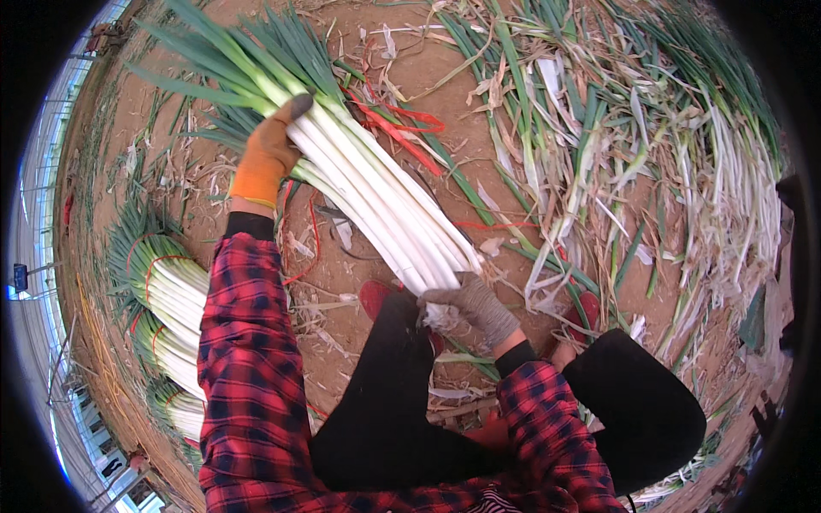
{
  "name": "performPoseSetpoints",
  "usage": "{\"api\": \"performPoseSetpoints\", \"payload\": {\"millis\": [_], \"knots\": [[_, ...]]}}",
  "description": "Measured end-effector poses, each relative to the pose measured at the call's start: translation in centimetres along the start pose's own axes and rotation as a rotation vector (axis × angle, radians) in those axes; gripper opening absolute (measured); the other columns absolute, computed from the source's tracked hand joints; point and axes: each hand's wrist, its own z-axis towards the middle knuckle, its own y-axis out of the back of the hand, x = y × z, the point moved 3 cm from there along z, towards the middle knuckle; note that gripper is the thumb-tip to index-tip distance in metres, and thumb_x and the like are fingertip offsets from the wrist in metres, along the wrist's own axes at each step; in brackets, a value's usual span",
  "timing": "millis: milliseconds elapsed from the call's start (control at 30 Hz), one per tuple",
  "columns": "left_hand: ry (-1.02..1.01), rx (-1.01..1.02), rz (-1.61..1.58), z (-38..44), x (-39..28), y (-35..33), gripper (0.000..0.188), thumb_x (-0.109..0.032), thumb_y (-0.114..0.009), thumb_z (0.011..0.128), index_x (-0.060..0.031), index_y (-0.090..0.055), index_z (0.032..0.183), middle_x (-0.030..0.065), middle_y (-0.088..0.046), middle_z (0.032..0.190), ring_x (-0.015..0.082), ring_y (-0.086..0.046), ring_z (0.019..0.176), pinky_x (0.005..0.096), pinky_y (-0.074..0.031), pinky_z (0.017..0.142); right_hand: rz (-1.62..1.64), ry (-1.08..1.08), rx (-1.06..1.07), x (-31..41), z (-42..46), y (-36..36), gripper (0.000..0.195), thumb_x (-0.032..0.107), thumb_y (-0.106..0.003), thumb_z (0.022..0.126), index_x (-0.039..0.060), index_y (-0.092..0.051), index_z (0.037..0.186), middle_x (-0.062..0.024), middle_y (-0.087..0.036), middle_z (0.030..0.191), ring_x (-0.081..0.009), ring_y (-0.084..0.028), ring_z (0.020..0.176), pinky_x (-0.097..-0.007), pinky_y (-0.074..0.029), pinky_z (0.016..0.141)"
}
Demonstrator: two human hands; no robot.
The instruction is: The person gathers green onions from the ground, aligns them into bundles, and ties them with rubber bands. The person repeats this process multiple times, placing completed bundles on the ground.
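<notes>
A thick bundle of long green onions (pixel 385 199) lies slantwise before me, green leaves at the upper left, white root ends at the lower right. My left hand (pixel 272 144), in an orange glove with a dark thumb tip, grips it where the white stalks turn green. Around the root ends is closed my right hand (pixel 474 308), in a grey-brown knit glove. Beneath the bundle, red plastic tape (pixel 397 125) lies on the soil. Whether any tape goes round this bundle cannot be told.
Tied bundles of green onions (pixel 170 282) are stacked at the left, beside my sleeve. A large heap of loose green onions (pixel 718 141) lies at the right. Stripped leaves and peelings (pixel 545 115) litter the soil. My bent knees are below the bundle.
</notes>
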Motion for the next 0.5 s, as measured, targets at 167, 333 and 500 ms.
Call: {"api": "performPoseSetpoints", "payload": {"millis": [167, 333, 500], "knots": [[-0.201, -0.543, 0.768, 5.9, 6.5, 6.3, 0.076, -0.049, -0.083, 0.068, 0.0124, -0.059, 0.107, 0.0175, -0.066, 0.093, 0.0241, -0.062, 0.079, 0.0383, -0.054, 0.071, 0.300, -0.105, 0.170, 0.0, 5.5, 0.4, 0.085, 0.019, -0.084, 0.070, -0.0089, -0.041, 0.138, -0.0168, -0.062, 0.120, -0.0236, -0.064, 0.106, -0.0310, -0.052, 0.089], [-0.290, -0.511, 1.107, 1.2, 5.7, -1.0, 0.100, -0.048, -0.078, 0.072, 0.0183, -0.036, 0.134, 0.0301, -0.062, 0.116, 0.0386, -0.061, 0.108, 0.0403, -0.049, 0.091, 0.247, -0.022, 0.068, 1.6, 4.3, 3.2, 0.057, 0.010, -0.076, 0.078, -0.0004, -0.053, 0.130, -0.0117, -0.069, 0.107, -0.0193, -0.070, 0.087, -0.0318, -0.057, 0.078], [-0.555, -0.377, 1.089, -8.7, 12.1, -5.5, 0.083, -0.037, -0.072, 0.080, 0.0066, -0.038, 0.142, 0.0303, -0.033, 0.150, 0.0484, -0.030, 0.139, 0.0500, -0.026, 0.115, 0.220, -0.147, 0.013, 1.2, 4.8, 2.9, 0.069, 0.014, -0.083, 0.071, -0.0093, -0.052, 0.128, -0.0141, -0.066, 0.113, -0.0212, -0.065, 0.101, -0.0330, -0.053, 0.087]]}}
